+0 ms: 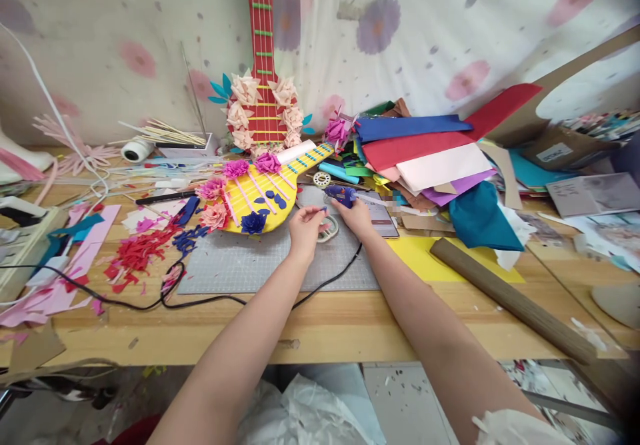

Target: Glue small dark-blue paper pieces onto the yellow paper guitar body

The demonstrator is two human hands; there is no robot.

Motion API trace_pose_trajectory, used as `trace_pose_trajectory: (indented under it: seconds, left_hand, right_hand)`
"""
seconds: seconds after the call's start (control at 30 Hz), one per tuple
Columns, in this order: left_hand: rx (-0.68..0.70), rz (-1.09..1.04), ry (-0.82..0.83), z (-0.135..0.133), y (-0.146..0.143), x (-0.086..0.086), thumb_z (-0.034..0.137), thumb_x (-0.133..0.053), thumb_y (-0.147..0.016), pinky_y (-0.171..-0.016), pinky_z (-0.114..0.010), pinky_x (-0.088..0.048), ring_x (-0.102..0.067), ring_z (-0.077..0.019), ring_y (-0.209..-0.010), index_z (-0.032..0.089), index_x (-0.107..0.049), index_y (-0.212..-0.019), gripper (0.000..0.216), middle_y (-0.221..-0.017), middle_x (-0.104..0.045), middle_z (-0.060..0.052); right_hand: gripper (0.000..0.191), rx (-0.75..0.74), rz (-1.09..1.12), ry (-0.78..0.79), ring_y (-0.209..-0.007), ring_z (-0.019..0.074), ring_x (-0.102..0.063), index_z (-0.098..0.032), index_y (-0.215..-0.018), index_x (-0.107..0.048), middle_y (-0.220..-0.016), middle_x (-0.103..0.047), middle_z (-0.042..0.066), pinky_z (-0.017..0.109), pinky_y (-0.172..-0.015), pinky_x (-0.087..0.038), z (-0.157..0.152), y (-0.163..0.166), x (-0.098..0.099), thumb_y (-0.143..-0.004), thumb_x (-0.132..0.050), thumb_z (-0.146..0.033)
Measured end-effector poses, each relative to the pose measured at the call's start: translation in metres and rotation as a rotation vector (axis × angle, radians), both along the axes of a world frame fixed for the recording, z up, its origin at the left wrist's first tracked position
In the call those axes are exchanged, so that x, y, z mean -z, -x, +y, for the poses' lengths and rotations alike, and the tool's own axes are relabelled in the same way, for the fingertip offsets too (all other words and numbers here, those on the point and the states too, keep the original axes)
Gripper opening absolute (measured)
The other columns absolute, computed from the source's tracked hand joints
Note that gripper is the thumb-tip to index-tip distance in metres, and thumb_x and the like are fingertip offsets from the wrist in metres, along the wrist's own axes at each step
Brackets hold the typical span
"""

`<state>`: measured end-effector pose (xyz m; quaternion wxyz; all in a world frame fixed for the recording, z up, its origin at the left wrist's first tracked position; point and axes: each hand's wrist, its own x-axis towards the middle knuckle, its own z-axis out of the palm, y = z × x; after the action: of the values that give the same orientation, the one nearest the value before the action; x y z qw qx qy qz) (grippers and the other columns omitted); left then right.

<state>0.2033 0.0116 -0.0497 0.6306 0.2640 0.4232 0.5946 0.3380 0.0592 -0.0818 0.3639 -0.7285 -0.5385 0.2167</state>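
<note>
My right hand (357, 217) is closed around a blue glue gun (342, 196), whose nozzle points left toward my left hand. My left hand (305, 226) pinches a tiny blue piece I can barely make out, held right at the nozzle. Both hands hover over a grey cutting mat (240, 265). Just left of them lies a yellow paper guitar (265, 195) decorated with pink and blue paper flowers and blue petals. The gun's black cord (330, 282) trails across the mat toward the left.
A red paper guitar (262, 52) leans against the flowered cloth behind. Stacked coloured paper sheets (425, 155) lie at right, a brown cardboard tube (510, 298) in front of them. Red and blue paper scraps (145, 252) litter the left. A tape roll (321, 179) sits behind the gun.
</note>
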Motion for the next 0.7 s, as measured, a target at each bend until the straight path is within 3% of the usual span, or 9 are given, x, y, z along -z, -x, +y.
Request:
trace_pose_trajectory:
  seconds: [0.13,0.27,0.33,0.4,0.5,0.6,0.7]
  left_hand:
    - [-0.042,-0.191,0.09,-0.007,0.011,-0.019,0.009,-0.06,-0.07,-0.058,-0.018,-0.049,-0.061,-0.0076,-0.068,0.015,-0.057,-0.073,0.007,-0.071,-0.06,0.002]
    - [-0.067,-0.316,0.208,-0.01,0.023,-0.025,0.01,-0.062,-0.073,-0.048,-0.011,-0.04,-0.052,-0.0008,-0.053,0.016,-0.057,-0.077,0.009,-0.065,-0.054,0.005]
    - [-0.077,-0.362,0.251,-0.009,0.024,-0.024,0.011,-0.062,-0.074,-0.043,-0.009,-0.035,-0.046,0.001,-0.046,0.017,-0.057,-0.076,0.008,-0.06,-0.049,0.007]
    - [-0.072,-0.373,0.275,-0.008,0.024,-0.022,0.013,-0.062,-0.076,-0.04,-0.009,-0.032,-0.041,0.0009,-0.043,0.017,-0.055,-0.075,0.008,-0.057,-0.045,0.007]
    - [-0.065,-0.344,0.283,-0.006,0.022,-0.018,0.016,-0.06,-0.079,-0.039,-0.011,-0.031,-0.039,-0.0006,-0.042,0.017,-0.055,-0.074,0.007,-0.056,-0.044,0.006]
    - [-0.087,-0.347,0.256,-0.003,0.024,-0.016,0.017,-0.058,-0.081,-0.042,-0.013,-0.035,-0.041,-0.0018,-0.045,0.017,-0.055,-0.073,0.009,-0.059,-0.047,0.005]
    - [-0.103,-0.387,0.211,0.001,0.03,-0.014,0.017,-0.056,-0.082,-0.046,-0.013,-0.037,-0.045,-0.0024,-0.049,0.016,-0.055,-0.073,0.01,-0.062,-0.05,0.004]
  right_hand:
    - [0.043,-0.027,-0.093,-0.03,-0.084,0.024,-0.059,-0.016,-0.082,-0.058,-0.085,-0.064,0.012,0.034,-0.075,-0.043,-0.009,-0.003,-0.001,-0.069,-0.061,-0.057]
    - [0.042,0.118,-0.137,-0.123,-0.088,0.0249,-0.055,-0.019,-0.078,-0.05,-0.086,-0.06,0.011,0.037,-0.079,-0.042,-0.041,-0.005,-0.006,-0.064,-0.065,-0.056]
    - [0.041,0.044,-0.015,-0.087,-0.076,0.0205,-0.055,-0.02,-0.077,-0.048,-0.076,-0.058,0.005,0.035,-0.073,-0.043,-0.054,0.003,-0.013,-0.067,-0.062,-0.057]
    - [0.039,-0.155,0.181,-0.082,-0.068,0.016,-0.053,-0.021,-0.075,-0.049,-0.071,-0.057,0.002,0.031,-0.068,-0.044,-0.061,0.021,-0.023,-0.069,-0.058,-0.058]
    - [0.039,-0.319,0.478,-0.143,-0.076,0.0139,-0.057,-0.02,-0.081,-0.053,-0.082,-0.06,0.002,0.027,-0.07,-0.046,-0.06,0.055,-0.037,-0.065,-0.063,-0.054]
    - [0.037,-0.291,0.717,-0.077,-0.069,0.012,-0.057,-0.02,-0.082,-0.053,-0.077,-0.06,0.0,0.025,-0.063,-0.048,-0.053,0.085,-0.046,-0.064,-0.065,-0.05]
    - [0.031,-0.223,0.819,-0.038,-0.06,0.0098,-0.055,-0.021,-0.078,-0.052,-0.069,-0.057,-0.003,0.022,-0.054,-0.046,-0.048,0.103,-0.047,-0.066,-0.064,-0.046]
